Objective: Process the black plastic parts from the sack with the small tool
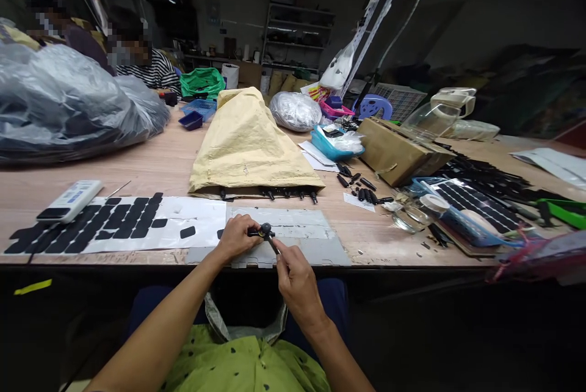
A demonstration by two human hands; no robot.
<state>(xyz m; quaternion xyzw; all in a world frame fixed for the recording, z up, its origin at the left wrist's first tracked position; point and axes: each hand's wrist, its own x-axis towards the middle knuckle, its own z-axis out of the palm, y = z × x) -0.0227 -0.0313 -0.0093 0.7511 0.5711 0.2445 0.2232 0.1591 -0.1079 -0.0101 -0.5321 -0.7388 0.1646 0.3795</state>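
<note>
Over the grey board at the table's front edge, my left hand pinches a small black part with a rounded knob. My right hand is closed around a thin metal tool, whose tip touches or nearly touches the part; its exact kind is hard to make out. Left of my hands lies a white sheet carrying rows of black rounded patches. Just beyond the board sits a yellowish cloth sack, with several black cylindrical ends poking out at its near edge.
A white box-shaped device rests at left, before a large plastic bag. Right of the sack are loose black handle-like pieces, a blue tray, a cardboard box and a blue basket. A co-worker in stripes sits far left.
</note>
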